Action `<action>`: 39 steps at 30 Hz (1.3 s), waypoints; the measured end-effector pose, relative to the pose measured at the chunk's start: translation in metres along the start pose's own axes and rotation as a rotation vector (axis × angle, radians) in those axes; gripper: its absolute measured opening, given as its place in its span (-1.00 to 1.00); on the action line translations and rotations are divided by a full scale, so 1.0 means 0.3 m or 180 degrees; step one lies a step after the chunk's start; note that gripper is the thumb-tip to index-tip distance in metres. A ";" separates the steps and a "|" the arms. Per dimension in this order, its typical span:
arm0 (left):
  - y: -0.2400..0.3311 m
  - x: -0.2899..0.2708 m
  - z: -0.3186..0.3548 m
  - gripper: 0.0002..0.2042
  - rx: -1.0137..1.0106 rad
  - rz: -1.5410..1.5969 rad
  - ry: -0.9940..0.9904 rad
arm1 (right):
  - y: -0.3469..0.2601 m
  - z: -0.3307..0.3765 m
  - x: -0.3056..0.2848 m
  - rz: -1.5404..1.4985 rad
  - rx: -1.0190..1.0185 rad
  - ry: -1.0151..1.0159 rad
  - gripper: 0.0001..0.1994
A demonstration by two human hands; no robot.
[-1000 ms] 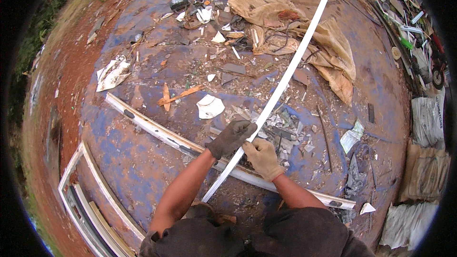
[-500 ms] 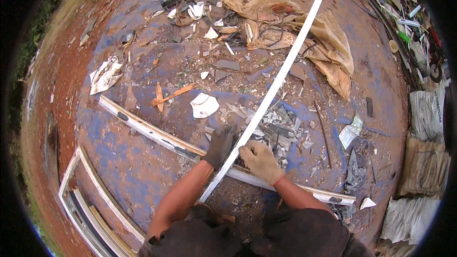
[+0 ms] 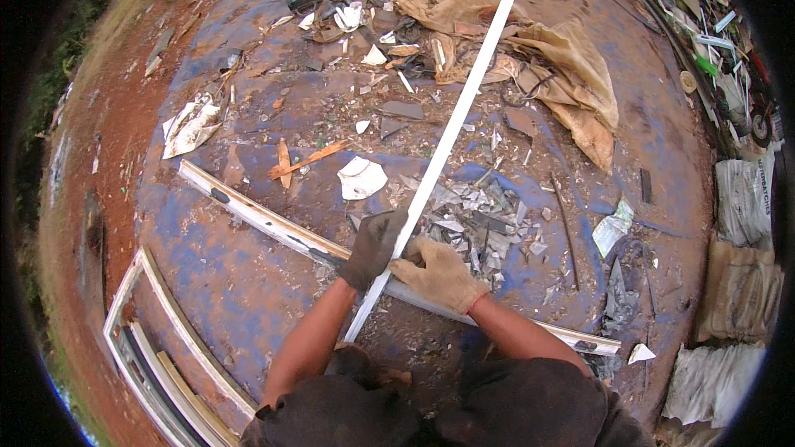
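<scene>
Gripping the long, plastic-looking white strip [image 3: 457, 120], your dark-gloved left hand [image 3: 374, 248] and tan-gloved right hand [image 3: 443, 276] apparently steady it slantwise toward the far edge of the muddy blue sheet [image 3: 240, 281], next calling for even control.

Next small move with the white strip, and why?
Probably shift the right hand slightly farther up the white strip. It and the left hand sit close together near the strip's lower end, while the long remainder runs to the picture's top edge with no hand on it, so wider spacing would likely steady it.
</scene>
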State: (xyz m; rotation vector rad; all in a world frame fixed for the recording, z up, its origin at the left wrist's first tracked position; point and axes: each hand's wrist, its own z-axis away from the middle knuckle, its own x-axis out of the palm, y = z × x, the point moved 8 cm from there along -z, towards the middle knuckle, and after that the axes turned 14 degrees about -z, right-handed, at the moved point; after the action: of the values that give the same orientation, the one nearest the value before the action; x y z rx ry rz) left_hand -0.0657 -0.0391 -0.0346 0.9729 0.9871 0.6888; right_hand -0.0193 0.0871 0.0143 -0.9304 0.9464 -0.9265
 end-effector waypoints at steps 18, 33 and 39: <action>-0.050 0.051 -0.035 -0.71 -0.0106 -0.0995 -0.0730 | 0.054 -0.044 -0.006 -0.0273 -0.0553 -0.0156 -0.73; 0.103 -0.008 -0.033 -0.74 0.0735 -0.0711 0.0175 | 0.220 0.006 -0.018 -0.1408 0.0892 0.0066 -0.54; 0.083 -0.026 -0.056 -0.73 0.0486 -0.0331 -0.0065 | 0.085 -0.057 -0.031 -0.1044 0.0295 0.0237 -0.56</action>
State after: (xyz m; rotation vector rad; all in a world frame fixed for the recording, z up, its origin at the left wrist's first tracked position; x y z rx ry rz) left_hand -0.0854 -0.0293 -0.0129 1.0516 1.0762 0.5217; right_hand -0.0324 0.0996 -0.0122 -0.9945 0.8186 -1.2796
